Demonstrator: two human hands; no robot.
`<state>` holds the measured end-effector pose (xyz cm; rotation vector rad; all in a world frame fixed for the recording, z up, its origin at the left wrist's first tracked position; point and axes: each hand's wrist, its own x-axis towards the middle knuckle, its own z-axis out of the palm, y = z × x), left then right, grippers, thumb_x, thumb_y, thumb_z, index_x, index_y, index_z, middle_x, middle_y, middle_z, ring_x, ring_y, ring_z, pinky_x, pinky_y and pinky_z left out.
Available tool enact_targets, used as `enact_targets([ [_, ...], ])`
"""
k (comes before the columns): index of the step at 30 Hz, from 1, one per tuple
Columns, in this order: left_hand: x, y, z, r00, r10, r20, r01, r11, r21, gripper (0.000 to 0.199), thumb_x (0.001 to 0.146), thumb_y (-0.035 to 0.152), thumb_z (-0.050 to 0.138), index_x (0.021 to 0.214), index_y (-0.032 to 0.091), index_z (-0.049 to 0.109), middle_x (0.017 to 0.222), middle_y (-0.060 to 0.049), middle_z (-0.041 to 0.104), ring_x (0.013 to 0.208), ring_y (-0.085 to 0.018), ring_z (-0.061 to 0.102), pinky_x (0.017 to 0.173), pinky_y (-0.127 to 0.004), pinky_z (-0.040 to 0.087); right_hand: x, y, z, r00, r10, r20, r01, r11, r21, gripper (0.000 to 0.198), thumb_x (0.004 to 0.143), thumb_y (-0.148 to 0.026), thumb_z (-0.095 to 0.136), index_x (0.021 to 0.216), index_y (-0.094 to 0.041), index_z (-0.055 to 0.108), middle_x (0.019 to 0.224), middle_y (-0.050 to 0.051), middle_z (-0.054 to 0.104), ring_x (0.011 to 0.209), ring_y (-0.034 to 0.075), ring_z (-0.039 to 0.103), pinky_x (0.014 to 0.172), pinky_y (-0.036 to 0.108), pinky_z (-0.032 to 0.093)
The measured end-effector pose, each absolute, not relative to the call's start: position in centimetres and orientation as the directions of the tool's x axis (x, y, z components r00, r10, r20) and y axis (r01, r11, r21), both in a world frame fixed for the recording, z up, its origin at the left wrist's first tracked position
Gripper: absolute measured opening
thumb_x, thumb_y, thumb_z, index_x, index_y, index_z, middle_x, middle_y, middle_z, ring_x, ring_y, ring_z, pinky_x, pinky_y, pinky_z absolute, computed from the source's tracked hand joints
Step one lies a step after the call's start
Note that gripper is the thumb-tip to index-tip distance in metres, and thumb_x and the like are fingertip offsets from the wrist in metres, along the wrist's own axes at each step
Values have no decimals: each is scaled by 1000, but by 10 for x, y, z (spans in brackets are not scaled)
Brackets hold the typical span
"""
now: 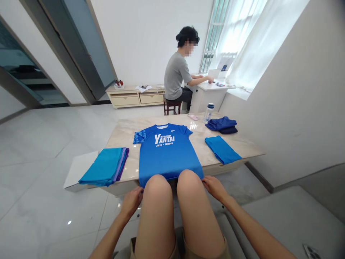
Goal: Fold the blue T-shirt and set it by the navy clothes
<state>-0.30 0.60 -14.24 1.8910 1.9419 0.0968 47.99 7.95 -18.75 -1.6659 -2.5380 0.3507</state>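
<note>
A blue T-shirt [169, 158] with white "Marathon Yantai" print lies face up and spread across the marble-look table [126, 126]. Its collar points away from me, and its bottom edge hangs over the near side by my knees. My left hand [132, 199] pinches the hem's left corner. At the hem's right corner, my right hand [213, 185] is closed on the fabric. My knees cover part of the hem. To the left sits a stack of folded teal and purple clothes [105, 165]; to the right lies a folded blue garment [222, 149].
A water bottle [208, 113] and crumpled dark blue clothing [221, 125] are at the table's far right. Beyond, a person in a grey shirt [175, 72] sits at a white desk [212, 86]. A low cabinet [126, 100] stands along the wall. A grey sofa [296, 219] is beside me.
</note>
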Motion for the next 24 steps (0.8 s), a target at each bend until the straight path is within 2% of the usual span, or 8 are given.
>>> enact_targets([
  [2,-2,2,-156,24,953,-303,930,90,357,30,100,18,55,112,26,81,126,-9,83,115,-30,80,85,-32,52,478,75,-199,-427,897,-112,884,388,-262,30,103,-12,54,109,-18,83,113,13,83,107,27,78,94,36,57],
  [4,-3,-2,-167,39,949,-312,910,95,404,31,100,18,56,114,27,81,125,-8,84,108,-28,81,85,-32,53,480,71,-208,-465,874,-143,859,407,-310,31,102,-13,53,108,-19,83,111,12,83,105,27,78,93,36,57],
  [7,-8,-1,-169,54,967,-248,864,79,497,28,101,27,58,117,29,81,118,-4,85,93,-23,80,82,-31,52,487,73,-205,-456,889,-46,821,400,-408,32,108,-23,51,111,-22,83,110,11,83,103,27,78,92,36,58],
  [10,-16,18,-151,-90,987,-130,834,146,533,31,104,45,57,114,30,82,110,-3,86,88,-23,78,82,-32,53,491,97,-185,-283,953,108,824,299,-482,35,112,-38,50,112,-24,82,109,11,83,99,27,78,89,36,58],
  [12,-21,40,-138,-234,967,-99,816,251,521,35,102,54,59,110,29,82,103,-4,85,87,-25,77,79,-32,52,488,121,-172,-142,980,140,838,194,-510,34,110,-43,53,111,-24,82,106,10,84,94,27,79,84,36,57],
  [16,-24,77,-128,-405,904,-135,774,418,475,36,97,56,65,108,27,83,92,-5,83,89,-28,78,72,-32,48,471,159,-164,41,996,81,855,7,-518,33,104,-48,60,104,-24,83,93,10,84,83,27,78,72,34,52],
  [21,-19,62,-141,-442,888,-126,780,450,434,40,95,62,66,105,27,82,93,-6,83,83,-30,75,69,-33,44,464,148,-177,180,983,-25,842,-167,-512,47,99,-68,66,88,-26,83,84,11,83,80,30,77,63,33,44],
  [24,-14,38,-156,-475,849,-232,750,529,397,48,95,69,59,94,28,84,84,-9,81,79,-33,73,64,-35,41,472,129,-190,184,978,-102,765,-208,-610,58,94,-78,65,86,-24,84,80,13,82,74,30,75,64,34,47],
])
